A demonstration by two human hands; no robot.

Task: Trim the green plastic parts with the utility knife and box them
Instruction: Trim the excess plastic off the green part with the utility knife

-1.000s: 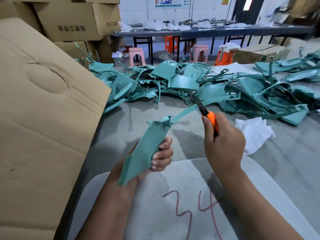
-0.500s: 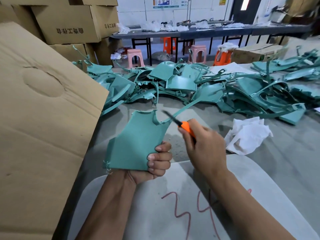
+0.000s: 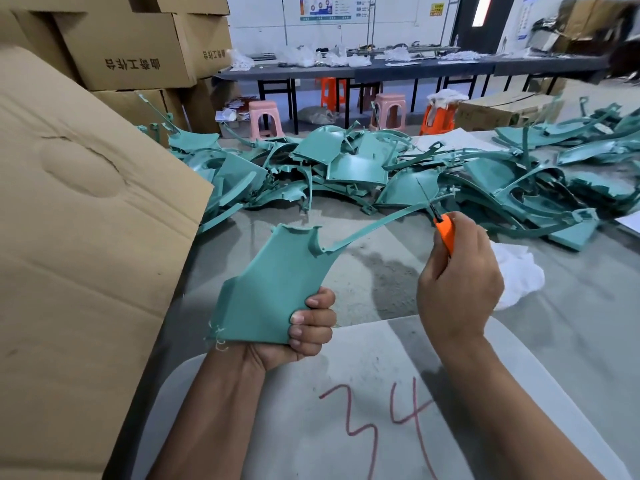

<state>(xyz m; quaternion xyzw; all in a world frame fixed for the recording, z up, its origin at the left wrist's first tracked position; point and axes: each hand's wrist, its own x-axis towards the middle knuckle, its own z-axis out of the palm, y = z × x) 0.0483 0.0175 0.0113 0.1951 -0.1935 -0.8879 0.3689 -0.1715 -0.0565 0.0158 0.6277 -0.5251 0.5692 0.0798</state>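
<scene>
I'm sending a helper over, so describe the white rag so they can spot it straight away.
On the grey table, look just this side of the green parts pile. The rag lies crumpled beside the right hand, the only white, soft thing among hard green plastic.

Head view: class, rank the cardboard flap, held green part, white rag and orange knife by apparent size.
1. cardboard flap (nearest, so inflated)
2. held green part
3. white rag
4. orange knife

Both forearms are bare, with no sleeves, gloves or jewellery showing
</scene>
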